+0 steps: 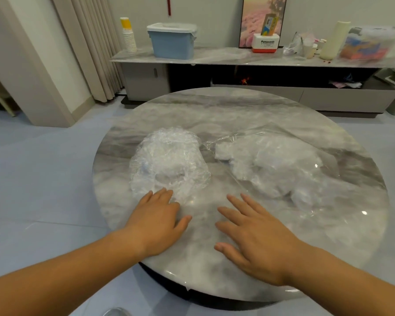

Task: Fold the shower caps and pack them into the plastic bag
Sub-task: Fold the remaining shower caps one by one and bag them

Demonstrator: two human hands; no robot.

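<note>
Now, left fingers (pixel 162 195) at shower cap (pixel 169 160) edge

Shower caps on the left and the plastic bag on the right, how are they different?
The shower caps sit bare on the table in a puffy, crinkled heap; the plastic bag holds its white bundle under a smooth clear sheet. The shower caps heap is rounder and smaller; the plastic bag spreads wider and flatter. Both are see-through plastic.

Round marble table (pixel 237 106), low sideboard (pixel 214 57), curtain (pixel 94 42), pale floor (pixel 43 167).
</note>
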